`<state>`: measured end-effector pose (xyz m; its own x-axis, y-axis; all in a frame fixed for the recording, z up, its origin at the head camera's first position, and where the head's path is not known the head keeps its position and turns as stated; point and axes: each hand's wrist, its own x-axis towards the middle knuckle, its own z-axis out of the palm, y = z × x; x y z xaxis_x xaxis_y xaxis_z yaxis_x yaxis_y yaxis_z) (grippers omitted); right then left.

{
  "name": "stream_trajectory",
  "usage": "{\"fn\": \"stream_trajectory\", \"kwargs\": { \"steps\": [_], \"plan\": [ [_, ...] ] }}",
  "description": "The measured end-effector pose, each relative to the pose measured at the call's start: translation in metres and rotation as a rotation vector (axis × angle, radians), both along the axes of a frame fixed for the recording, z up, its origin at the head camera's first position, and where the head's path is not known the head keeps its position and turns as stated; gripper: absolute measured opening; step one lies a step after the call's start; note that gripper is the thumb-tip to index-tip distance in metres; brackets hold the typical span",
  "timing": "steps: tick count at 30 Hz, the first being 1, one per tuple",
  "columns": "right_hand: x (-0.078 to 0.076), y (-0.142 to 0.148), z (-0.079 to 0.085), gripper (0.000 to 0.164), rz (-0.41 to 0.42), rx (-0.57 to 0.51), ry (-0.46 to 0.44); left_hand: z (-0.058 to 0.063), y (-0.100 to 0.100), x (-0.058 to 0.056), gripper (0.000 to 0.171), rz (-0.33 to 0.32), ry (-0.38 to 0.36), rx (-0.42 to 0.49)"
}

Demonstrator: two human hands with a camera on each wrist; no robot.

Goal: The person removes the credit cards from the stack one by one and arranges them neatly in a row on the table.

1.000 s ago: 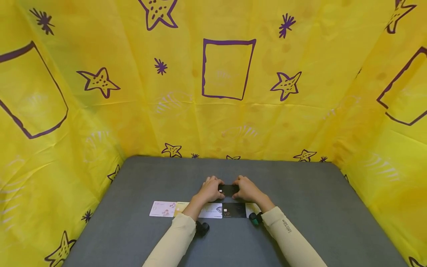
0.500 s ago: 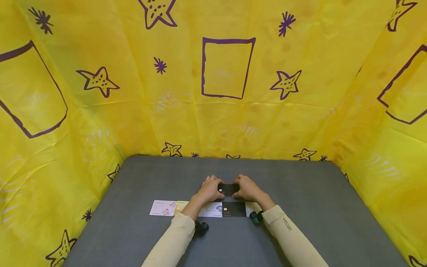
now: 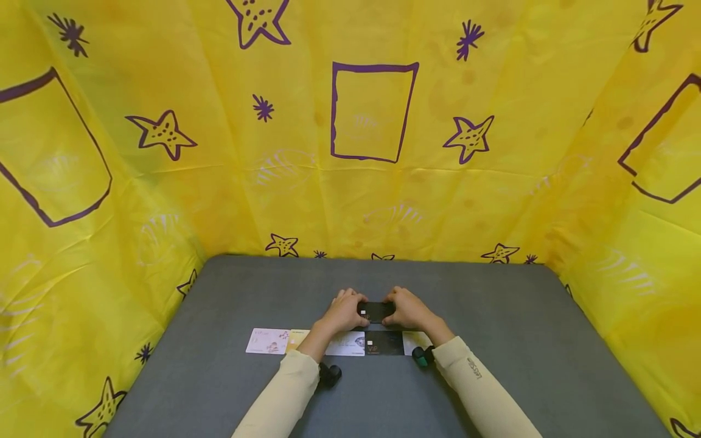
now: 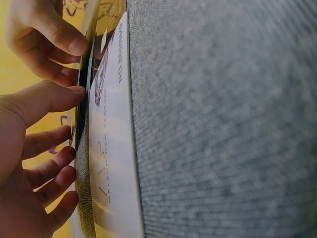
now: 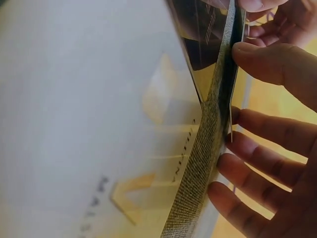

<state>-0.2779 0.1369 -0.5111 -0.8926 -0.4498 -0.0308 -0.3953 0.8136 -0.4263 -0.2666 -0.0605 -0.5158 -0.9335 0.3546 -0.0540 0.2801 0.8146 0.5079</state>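
Between my two hands a black card (image 3: 376,312) with a small white chip mark lies just beyond a row of cards on the grey table. My left hand (image 3: 345,310) pinches its left end between thumb and index finger, and my right hand (image 3: 406,309) does likewise at the right end. Seen from the left wrist, the card is edge-on behind a white VIP card (image 4: 111,148). The other fingers of the right hand (image 5: 277,153) are spread and bent near the table. Whether the black card touches the table is hard to tell.
The row runs from a pink-patterned white card (image 3: 267,341) past a yellow card (image 3: 296,338) and a white card (image 3: 346,344) to a black VIP card (image 3: 385,344) and a pale card (image 3: 412,342), partly hidden by the right wrist. Yellow patterned cloth (image 3: 378,201) surrounds the table (image 3: 263,292).
My right hand has shifted very slightly to the right, and a little more of the held black card shows. The left hand and the row of cards have stayed put.
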Motion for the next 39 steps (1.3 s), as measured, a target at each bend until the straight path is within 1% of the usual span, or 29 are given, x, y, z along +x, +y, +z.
{"fn": "stream_trajectory", "kwargs": {
  "steps": [6,12,15,18,22,26,33,39],
  "plan": [
    [0.003,0.005,0.000,0.047,0.000,-0.019,-0.026,-0.001,0.003,0.003,0.051,-0.005,0.004,-0.014],
    [0.007,0.014,0.001,0.047,0.016,-0.031,-0.005,0.000,0.008,0.006,0.052,-0.015,0.025,0.003],
    [0.008,0.018,0.002,0.048,0.019,-0.027,-0.001,0.000,0.010,0.008,0.051,-0.018,0.041,0.024],
    [0.010,0.021,0.005,0.048,0.013,-0.035,-0.002,0.002,0.012,0.011,0.050,-0.022,0.076,0.032],
    [0.013,0.024,0.011,0.049,0.002,-0.049,0.009,0.003,0.015,0.011,0.049,-0.019,0.103,0.042],
    [0.016,0.028,0.014,0.049,0.001,-0.057,0.033,0.005,0.018,0.011,0.051,-0.013,0.083,0.048],
    [0.023,0.038,0.012,0.050,0.010,-0.068,0.051,0.008,0.024,0.016,0.052,-0.014,0.059,0.042],
    [0.028,0.047,0.013,0.049,0.009,-0.083,0.067,0.010,0.032,0.019,0.052,-0.025,0.079,0.037]
  ]
}}
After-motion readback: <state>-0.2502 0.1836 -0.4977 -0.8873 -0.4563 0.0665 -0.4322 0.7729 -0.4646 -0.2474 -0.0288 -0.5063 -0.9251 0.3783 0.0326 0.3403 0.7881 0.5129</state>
